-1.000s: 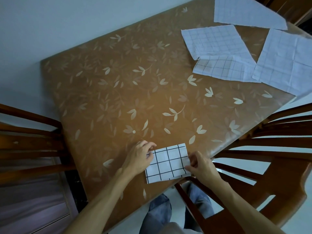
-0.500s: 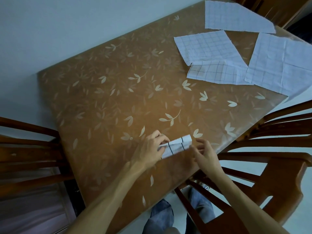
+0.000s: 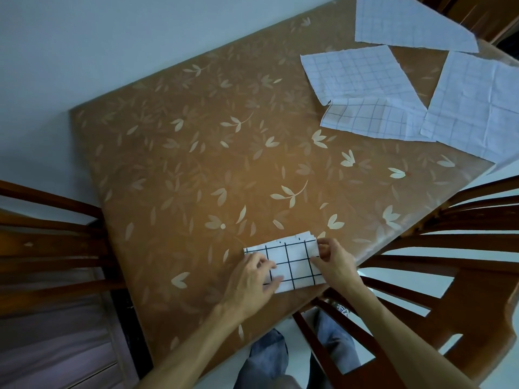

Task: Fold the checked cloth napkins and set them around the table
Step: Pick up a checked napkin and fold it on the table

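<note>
Brown, leaf-patterned table fills the head view, seen from above, with wooden chairs at 9 o'clock and 4 o'clock. No containers appear; the table surface alone carries the cloths.

Folded checked napkin: a compact white rectangle with bold dark grid lines, lying flat on the table at 6 o'clock, close to the near edge. Several stacked layers show as a stepped edge at its upper right corner.

Left hand: laid palm-down on the napkin's lower left portion, fingers spread and pressing on the cloth rather than closed round it.

Right hand: at the napkin's right edge, fingertips pinching that edge near the upper right corner; how much cloth lies between thumb and fingers cannot be told.

Unfolded napkins at 1 to 2 o'clock, well apart from the hands: one at the far edge, one in the middle overlapping a lower sheet with darker lines, and one at the right edge. All lie flat with faint grids

Blue-trousered legs show below the table's near edge
</note>
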`<state>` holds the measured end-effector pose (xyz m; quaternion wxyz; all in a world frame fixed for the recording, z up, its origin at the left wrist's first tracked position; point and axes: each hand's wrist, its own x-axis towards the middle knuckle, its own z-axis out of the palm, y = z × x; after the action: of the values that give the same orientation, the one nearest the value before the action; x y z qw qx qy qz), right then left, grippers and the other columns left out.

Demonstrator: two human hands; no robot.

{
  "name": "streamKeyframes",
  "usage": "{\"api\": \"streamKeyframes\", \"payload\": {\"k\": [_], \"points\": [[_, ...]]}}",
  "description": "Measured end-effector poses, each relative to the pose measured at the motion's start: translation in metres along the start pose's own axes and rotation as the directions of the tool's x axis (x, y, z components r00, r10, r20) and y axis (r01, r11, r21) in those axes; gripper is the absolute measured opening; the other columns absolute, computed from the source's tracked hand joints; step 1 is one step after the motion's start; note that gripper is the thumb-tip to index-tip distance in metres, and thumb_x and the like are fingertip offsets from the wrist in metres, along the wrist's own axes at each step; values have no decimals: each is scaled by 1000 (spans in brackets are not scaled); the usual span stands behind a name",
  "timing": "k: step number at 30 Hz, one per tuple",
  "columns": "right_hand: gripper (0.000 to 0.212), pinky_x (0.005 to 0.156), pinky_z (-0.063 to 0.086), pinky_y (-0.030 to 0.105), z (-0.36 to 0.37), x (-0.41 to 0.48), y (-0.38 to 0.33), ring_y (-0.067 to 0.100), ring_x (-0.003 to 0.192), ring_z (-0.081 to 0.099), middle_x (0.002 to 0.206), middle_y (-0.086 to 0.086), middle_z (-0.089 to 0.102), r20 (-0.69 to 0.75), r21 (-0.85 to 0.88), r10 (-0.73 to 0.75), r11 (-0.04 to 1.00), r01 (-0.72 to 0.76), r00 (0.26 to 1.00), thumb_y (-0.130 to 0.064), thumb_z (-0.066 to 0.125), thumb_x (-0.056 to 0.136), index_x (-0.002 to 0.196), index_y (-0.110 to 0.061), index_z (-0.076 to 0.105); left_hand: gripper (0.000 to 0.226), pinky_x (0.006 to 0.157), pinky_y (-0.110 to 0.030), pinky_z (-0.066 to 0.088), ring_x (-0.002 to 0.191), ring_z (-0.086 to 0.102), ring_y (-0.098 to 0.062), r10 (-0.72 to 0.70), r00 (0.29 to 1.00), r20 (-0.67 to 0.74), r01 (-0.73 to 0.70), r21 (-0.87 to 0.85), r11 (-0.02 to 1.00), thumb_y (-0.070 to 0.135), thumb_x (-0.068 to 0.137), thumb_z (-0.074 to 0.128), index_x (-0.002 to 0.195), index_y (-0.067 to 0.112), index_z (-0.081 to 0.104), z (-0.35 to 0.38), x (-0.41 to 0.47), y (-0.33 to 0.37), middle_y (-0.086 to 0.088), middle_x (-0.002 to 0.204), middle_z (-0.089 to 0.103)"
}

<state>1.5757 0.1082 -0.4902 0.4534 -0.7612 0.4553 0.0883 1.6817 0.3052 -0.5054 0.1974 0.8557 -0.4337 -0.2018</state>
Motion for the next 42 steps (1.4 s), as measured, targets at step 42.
{"api": "streamKeyframes", "payload": {"k": [42], "points": [[12, 70, 57, 29, -39, 25, -1, 12, 82, 69, 86, -5, 72, 44, 180, -106, 979, 97, 993, -35, 69, 88, 91, -24, 68, 20, 53, -25, 52, 51, 60, -7, -295, 941, 168, 336, -577, 745, 38, 83, 76, 92, 24, 65, -29, 38, -4, 6, 77, 72]]}}
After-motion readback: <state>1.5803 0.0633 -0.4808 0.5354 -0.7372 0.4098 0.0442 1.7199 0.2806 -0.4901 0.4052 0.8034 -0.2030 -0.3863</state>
